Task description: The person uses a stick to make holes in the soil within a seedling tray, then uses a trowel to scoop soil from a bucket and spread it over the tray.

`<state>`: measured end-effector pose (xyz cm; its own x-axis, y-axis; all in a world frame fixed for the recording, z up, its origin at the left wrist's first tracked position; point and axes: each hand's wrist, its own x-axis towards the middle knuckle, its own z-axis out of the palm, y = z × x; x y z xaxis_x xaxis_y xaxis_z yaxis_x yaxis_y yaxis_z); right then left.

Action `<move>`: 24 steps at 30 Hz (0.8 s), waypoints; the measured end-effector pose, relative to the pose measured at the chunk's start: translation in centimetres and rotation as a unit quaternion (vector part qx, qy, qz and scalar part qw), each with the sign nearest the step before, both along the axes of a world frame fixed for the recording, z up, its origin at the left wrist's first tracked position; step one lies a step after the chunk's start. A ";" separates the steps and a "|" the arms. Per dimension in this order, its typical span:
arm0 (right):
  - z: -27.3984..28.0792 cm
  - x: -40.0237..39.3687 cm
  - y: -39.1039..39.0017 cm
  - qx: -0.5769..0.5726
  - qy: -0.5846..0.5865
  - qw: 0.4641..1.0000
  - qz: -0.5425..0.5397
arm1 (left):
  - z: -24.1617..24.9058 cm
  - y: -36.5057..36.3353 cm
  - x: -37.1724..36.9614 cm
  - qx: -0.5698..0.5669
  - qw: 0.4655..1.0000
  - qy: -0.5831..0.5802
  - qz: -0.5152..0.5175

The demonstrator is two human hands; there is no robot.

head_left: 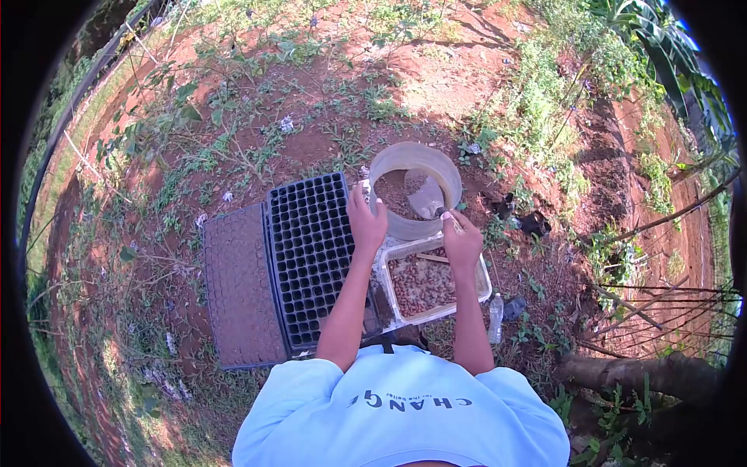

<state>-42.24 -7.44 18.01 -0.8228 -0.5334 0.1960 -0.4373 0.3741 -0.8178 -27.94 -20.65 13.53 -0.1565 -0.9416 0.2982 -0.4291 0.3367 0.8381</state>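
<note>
A round, pale tub with soil inside stands in front of the body. My left hand is closed on the tub's left rim. In my right hand, at the tub's near right edge, is the handle of a trowel, whose blade lies over the soil inside. Just below the tub sits a white rectangular tray holding small brown pieces and a thin stick. A black seedling tray with unfilled cells lies left of my left arm, beside a soil-filled tray.
A clear plastic bottle stands right of the white tray, next to a dark object. Black crumpled pieces lie farther right. A thick log and thin branches are at the lower right. Weeds and red soil surround the trays.
</note>
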 end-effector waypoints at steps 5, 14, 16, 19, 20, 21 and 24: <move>2.2 1.0 1.7 -0.030 -0.016 0.999 0.040 | -1.2 4.8 5.5 -0.009 0.999 -0.025 0.019; 3.4 6.9 7.4 -0.039 -0.026 0.992 0.116 | -3.7 12.4 15.9 -0.016 0.994 -0.056 0.097; 1.8 8.3 8.7 -0.034 -0.039 0.991 0.126 | -4.3 14.5 18.0 -0.018 0.990 -0.073 0.115; 0.5 11.2 11.2 -0.040 -0.105 0.983 0.146 | -5.0 17.9 21.3 -0.020 0.986 -0.108 0.122; -0.1 12.2 12.2 -0.036 -0.110 0.982 0.150 | -5.1 18.8 22.4 -0.023 0.986 -0.122 0.110; -0.7 13.1 13.1 -0.040 -0.113 0.981 0.155 | -5.3 19.8 23.4 -0.036 0.986 -0.126 0.105; -2.4 16.1 15.8 -0.036 -0.106 0.981 0.157 | -5.9 22.8 26.2 -0.027 0.984 -0.142 0.100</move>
